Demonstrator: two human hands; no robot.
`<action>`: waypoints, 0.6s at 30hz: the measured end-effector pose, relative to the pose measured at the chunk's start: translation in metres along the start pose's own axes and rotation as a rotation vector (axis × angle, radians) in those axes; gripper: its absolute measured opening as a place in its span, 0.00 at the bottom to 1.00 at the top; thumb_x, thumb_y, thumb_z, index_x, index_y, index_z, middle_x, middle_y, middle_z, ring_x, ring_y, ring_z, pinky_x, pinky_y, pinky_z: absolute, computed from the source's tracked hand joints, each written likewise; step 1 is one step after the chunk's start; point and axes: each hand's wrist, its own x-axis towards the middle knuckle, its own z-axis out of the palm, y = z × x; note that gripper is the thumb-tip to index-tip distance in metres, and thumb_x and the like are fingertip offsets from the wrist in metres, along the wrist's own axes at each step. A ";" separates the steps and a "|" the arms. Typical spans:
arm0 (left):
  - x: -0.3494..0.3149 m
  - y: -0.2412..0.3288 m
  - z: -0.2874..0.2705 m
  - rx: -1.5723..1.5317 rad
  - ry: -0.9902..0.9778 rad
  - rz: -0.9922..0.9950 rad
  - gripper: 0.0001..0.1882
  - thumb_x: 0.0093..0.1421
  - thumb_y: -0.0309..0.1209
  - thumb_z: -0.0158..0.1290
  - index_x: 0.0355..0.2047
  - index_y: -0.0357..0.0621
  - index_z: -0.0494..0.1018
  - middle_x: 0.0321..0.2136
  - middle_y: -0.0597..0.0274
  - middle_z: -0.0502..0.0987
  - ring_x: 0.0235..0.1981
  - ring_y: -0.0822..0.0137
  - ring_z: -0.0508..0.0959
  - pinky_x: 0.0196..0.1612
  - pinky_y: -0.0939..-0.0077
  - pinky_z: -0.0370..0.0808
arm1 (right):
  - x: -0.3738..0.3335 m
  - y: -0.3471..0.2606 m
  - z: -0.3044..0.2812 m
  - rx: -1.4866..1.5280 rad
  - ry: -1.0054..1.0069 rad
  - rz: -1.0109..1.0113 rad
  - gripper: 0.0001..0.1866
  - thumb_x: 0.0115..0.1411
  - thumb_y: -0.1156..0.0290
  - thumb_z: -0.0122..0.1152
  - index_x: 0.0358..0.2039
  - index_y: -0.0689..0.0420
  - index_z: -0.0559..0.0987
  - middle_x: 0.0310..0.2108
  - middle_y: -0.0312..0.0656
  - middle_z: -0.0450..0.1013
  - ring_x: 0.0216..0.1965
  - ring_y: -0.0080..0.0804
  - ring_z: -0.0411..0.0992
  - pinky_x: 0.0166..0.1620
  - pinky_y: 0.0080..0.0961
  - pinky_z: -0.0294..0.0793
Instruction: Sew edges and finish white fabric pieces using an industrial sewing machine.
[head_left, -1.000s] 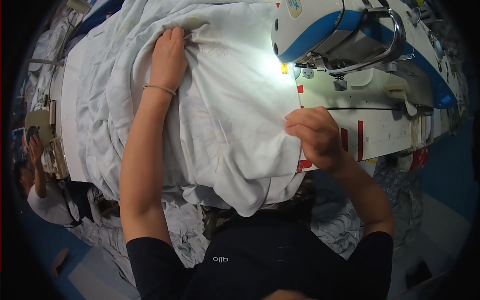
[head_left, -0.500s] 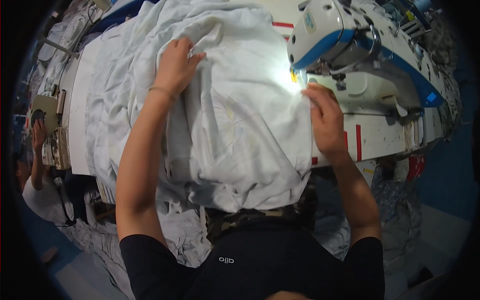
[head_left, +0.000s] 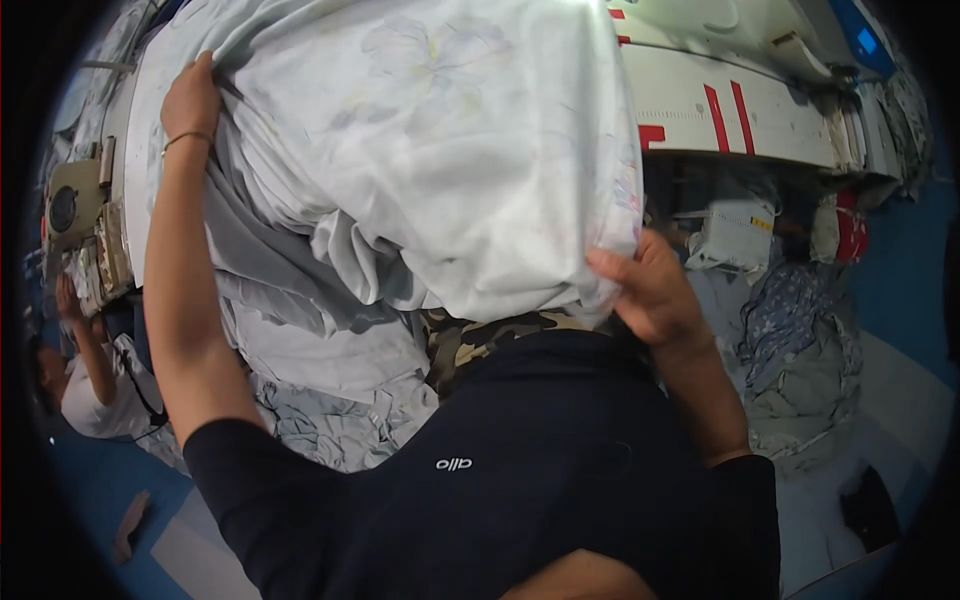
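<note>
A large white cloth [head_left: 480, 200] with a faint pale flower print lies over the table and hangs down over its near edge toward my lap. At the cloth's right edge, my right hand [head_left: 655, 290] pinches the fabric, thumb on top and fingers underneath. Far to the left, my left hand [head_left: 192, 100] is closed on a gathered part of the same cloth; its fingertips are partly hidden by the folds. Between the hands the fabric is spread fairly flat, with loose folds bunching below the left side.
To the right extends the white sewing table [head_left: 685, 95] with red tape strips; part of the machine's blue and white body [head_left: 865, 30] shows beyond. Below it, crumpled patterned fabric [head_left: 800, 330] lies in a heap. At the far left, a co-worker [head_left: 100, 385] sits near another machine.
My view has tipped downward, so the machine head is out of sight. My left hand has moved left, my right hand nearer to me along the cloth's edge, and the cloth is spread wider.
</note>
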 end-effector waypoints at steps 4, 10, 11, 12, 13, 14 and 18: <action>0.015 0.005 0.032 -0.028 0.069 -0.018 0.17 0.66 0.29 0.44 0.54 0.52 0.72 0.48 0.46 0.78 0.46 0.42 0.80 0.45 0.47 0.77 | -0.032 0.042 -0.003 0.085 0.039 0.051 0.20 0.63 0.79 0.63 0.56 0.68 0.74 0.49 0.46 0.78 0.47 0.30 0.78 0.55 0.28 0.77; -0.008 0.074 -0.068 -0.260 0.388 -0.017 0.19 0.67 0.32 0.48 0.58 0.55 0.73 0.45 0.50 0.78 0.42 0.45 0.81 0.49 0.56 0.77 | -0.045 0.062 -0.027 0.109 -0.097 0.250 0.21 0.67 0.76 0.58 0.59 0.68 0.71 0.50 0.46 0.77 0.49 0.31 0.78 0.49 0.30 0.81; -0.030 0.098 -0.088 -0.670 0.080 -0.055 0.19 0.68 0.36 0.50 0.58 0.54 0.74 0.45 0.49 0.79 0.42 0.46 0.81 0.49 0.58 0.77 | -0.043 0.062 -0.030 0.101 -0.091 0.249 0.20 0.68 0.76 0.57 0.58 0.67 0.71 0.50 0.48 0.77 0.48 0.33 0.79 0.45 0.30 0.82; -0.055 0.116 -0.107 -1.086 -0.229 -0.122 0.20 0.68 0.39 0.52 0.59 0.54 0.74 0.45 0.49 0.80 0.42 0.47 0.82 0.49 0.61 0.77 | -0.042 0.062 -0.032 0.091 -0.087 0.250 0.19 0.69 0.76 0.56 0.58 0.66 0.71 0.50 0.50 0.77 0.46 0.35 0.79 0.41 0.30 0.83; -0.076 0.137 -0.115 -0.953 -0.457 0.135 0.24 0.69 0.47 0.53 0.61 0.52 0.73 0.48 0.46 0.80 0.46 0.46 0.82 0.51 0.63 0.76 | -0.041 0.062 -0.034 0.084 -0.095 0.251 0.19 0.69 0.76 0.56 0.58 0.66 0.71 0.50 0.50 0.77 0.46 0.35 0.79 0.41 0.30 0.83; -0.109 0.156 -0.118 -0.578 -0.433 0.281 0.29 0.69 0.51 0.52 0.64 0.49 0.71 0.50 0.43 0.80 0.50 0.42 0.81 0.55 0.61 0.75 | -0.041 0.062 -0.036 0.080 -0.163 0.253 0.18 0.69 0.75 0.56 0.58 0.67 0.71 0.49 0.51 0.77 0.46 0.37 0.80 0.42 0.30 0.83; -0.112 0.155 -0.081 -0.624 -0.239 0.212 0.38 0.68 0.53 0.51 0.71 0.47 0.58 0.73 0.42 0.50 0.73 0.46 0.55 0.71 0.63 0.56 | -0.039 0.058 -0.054 0.001 -0.283 0.297 0.19 0.70 0.72 0.56 0.57 0.68 0.71 0.50 0.53 0.76 0.47 0.44 0.80 0.41 0.28 0.83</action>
